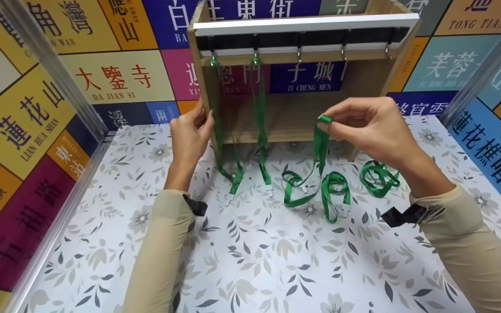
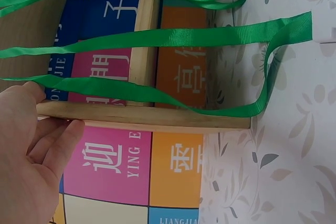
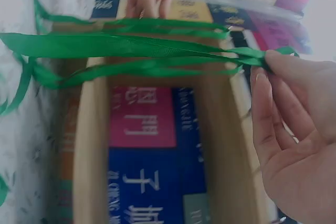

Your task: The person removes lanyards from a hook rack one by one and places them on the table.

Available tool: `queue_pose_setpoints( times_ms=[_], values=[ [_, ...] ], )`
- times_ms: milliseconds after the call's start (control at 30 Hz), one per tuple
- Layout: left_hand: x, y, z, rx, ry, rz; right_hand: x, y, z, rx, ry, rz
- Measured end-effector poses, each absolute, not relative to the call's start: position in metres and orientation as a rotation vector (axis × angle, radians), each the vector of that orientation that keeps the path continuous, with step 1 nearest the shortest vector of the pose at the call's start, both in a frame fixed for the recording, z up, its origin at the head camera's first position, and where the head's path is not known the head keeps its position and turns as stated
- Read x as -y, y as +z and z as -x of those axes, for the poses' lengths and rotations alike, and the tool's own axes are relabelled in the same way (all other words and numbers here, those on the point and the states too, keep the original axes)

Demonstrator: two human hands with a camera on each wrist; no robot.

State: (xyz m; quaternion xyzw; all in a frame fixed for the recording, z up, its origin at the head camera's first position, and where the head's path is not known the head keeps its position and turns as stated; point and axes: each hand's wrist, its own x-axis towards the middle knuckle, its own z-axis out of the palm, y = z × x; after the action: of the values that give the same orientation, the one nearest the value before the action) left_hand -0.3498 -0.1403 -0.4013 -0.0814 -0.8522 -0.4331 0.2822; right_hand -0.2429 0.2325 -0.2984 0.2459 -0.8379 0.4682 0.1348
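My left hand (image 1: 192, 139) grips the left side panel (image 2: 157, 119) of a wooden hook rack, thumb on one face and fingers on the other. Between thumb and fingertips, my right hand (image 1: 372, 128) pinches the top of a green lanyard (image 1: 321, 145), in front of the rack and below its hooks. The lower end of that ribbon trails down to the table. Two more lanyards hang from the rack, a left one (image 1: 218, 117) on the first hook and another (image 1: 260, 117) on the second. The three hooks to the right, including the middle hook (image 1: 299, 54), bear nothing.
A looped green lanyard (image 1: 336, 191) and a coiled one (image 1: 379, 179) lie on the table (image 1: 242, 261), which has a leaf-patterned cover. Behind the rack (image 1: 307, 24) stand walls with coloured sign panels (image 1: 113, 80). A clear upright edge (image 1: 59, 69) runs along the left.
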Motion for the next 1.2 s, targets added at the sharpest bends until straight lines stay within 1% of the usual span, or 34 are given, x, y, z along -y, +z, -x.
queue_pose_setpoints(
  times_ms=[267,433,533,800,1000,1200],
  values=[
    [0.142,-0.401,0.35,2.289,-1.154,0.214,-0.237,-0.32,0.267,2.546,1.241,-0.5],
    [0.142,-0.402,0.349,2.283,-1.148,0.216,-0.233,-0.332,0.278,2.559,1.255,-0.454],
    [0.142,-0.403,0.35,2.271,-1.142,0.225,-0.231,-0.341,0.28,2.555,1.28,-0.503],
    [0.141,-0.403,0.352,2.226,-1.13,0.239,-0.225,-0.372,0.275,2.595,1.365,-0.745],
    [0.142,-0.403,0.352,2.231,-1.133,0.232,-0.224,-0.396,0.271,2.686,1.358,-0.803],
    [0.141,-0.402,0.351,2.239,-1.136,0.233,-0.224,-0.416,0.269,2.848,1.233,-0.875]
  ],
)
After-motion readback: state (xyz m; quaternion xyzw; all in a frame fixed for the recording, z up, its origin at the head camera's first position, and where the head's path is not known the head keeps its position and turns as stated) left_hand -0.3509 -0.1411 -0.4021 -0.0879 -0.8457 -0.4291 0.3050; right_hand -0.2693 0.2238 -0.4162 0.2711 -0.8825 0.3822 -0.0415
